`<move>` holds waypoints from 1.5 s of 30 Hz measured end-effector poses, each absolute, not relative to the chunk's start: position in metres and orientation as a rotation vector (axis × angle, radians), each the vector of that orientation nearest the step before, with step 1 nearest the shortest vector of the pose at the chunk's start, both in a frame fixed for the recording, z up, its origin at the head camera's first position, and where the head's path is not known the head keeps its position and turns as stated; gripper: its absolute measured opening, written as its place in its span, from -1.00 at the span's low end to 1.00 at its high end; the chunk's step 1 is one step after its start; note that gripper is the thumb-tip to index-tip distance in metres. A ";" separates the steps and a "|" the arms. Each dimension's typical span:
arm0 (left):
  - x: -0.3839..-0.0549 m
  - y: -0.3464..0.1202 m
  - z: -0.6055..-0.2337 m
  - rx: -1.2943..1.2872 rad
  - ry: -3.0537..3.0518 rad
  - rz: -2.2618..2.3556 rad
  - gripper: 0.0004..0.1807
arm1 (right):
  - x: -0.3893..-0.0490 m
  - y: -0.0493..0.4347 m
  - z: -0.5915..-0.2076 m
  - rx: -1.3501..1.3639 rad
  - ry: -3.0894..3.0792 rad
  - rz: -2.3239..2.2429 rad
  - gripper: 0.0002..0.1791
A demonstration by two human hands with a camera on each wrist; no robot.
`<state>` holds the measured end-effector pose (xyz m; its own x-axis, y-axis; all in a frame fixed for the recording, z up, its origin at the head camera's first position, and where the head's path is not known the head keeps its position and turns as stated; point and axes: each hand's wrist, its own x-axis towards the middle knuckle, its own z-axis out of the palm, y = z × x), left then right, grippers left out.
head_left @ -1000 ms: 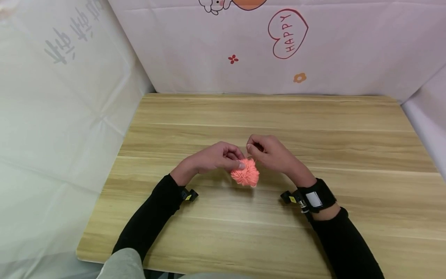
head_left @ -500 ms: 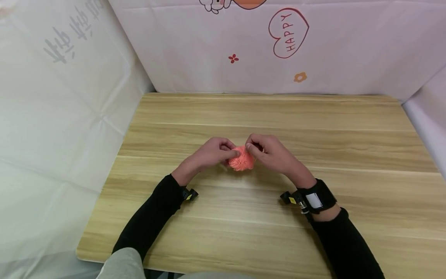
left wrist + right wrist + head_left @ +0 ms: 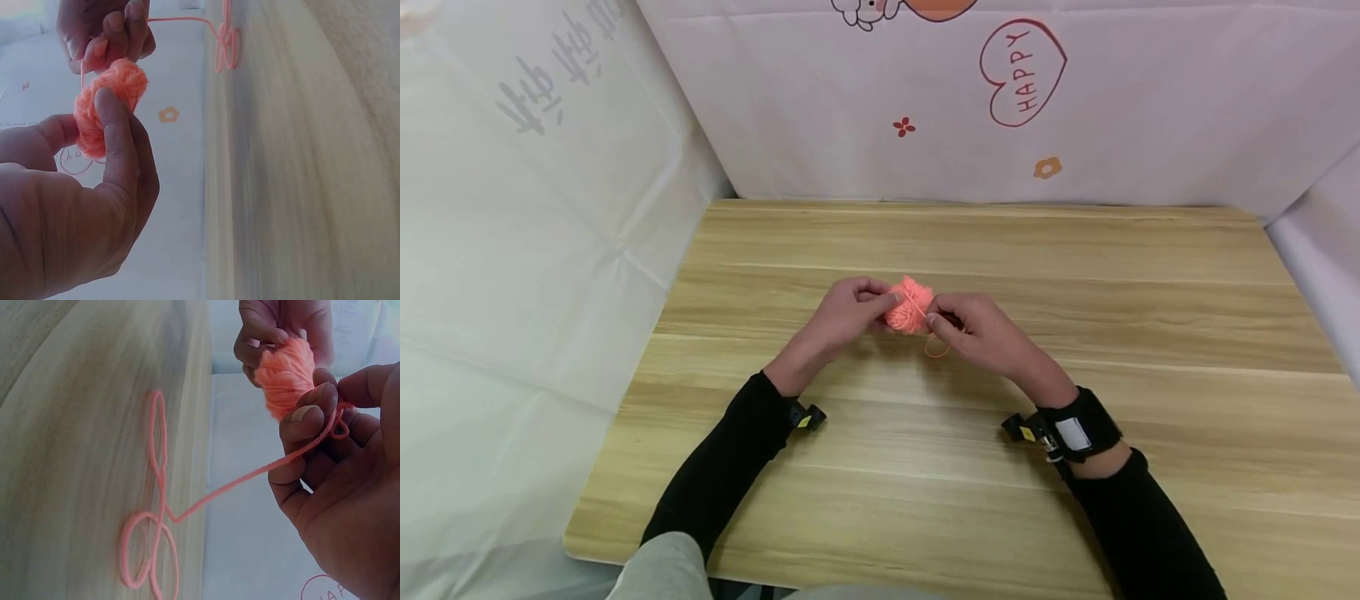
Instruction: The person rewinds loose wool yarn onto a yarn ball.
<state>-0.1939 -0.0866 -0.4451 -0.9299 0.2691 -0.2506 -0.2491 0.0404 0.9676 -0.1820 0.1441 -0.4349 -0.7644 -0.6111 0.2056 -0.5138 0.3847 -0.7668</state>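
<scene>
A small ball of coral-pink yarn [image 3: 910, 307] is held above the table between my two hands. My left hand [image 3: 842, 323] pinches it, the thumb lying across its near face in the left wrist view. Close at its right side, my right hand [image 3: 988, 335] pinches a strand of the yarn, fingers curled. In the right wrist view a loose strand [image 3: 231, 483] runs from those fingers down to slack loops [image 3: 125, 550] against the wooden surface. The right fingertips are right beside the ball; whether they touch it I cannot tell.
The wooden table [image 3: 880, 500] spreads under both arms. A white printed cloth [image 3: 820, 125] stands along its back edge, and another white sheet [image 3: 535, 292] hangs at the left. Each wrist carries a small black camera.
The left hand has carried the ball away from the body and slightly left, turning it. The right hand has stayed nearly in place, and a small yarn loop now shows below it.
</scene>
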 end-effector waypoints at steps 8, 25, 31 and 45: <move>-0.196 -0.087 -0.441 0.018 1.945 2.078 -0.66 | -0.182 0.143 -0.436 -1.010 2.533 -1.317 -0.75; -0.191 -0.087 -0.435 0.326 1.757 2.130 -0.62 | -0.183 0.145 -0.441 -0.979 2.508 -1.297 -0.78; -0.189 -0.086 -0.436 0.503 1.709 2.074 -0.62 | -0.184 0.147 -0.441 -0.977 2.520 -1.275 -0.84; -0.183 -0.082 -0.440 0.703 1.691 1.791 -0.69 | -0.187 0.150 -0.443 -0.979 2.475 -1.320 -0.79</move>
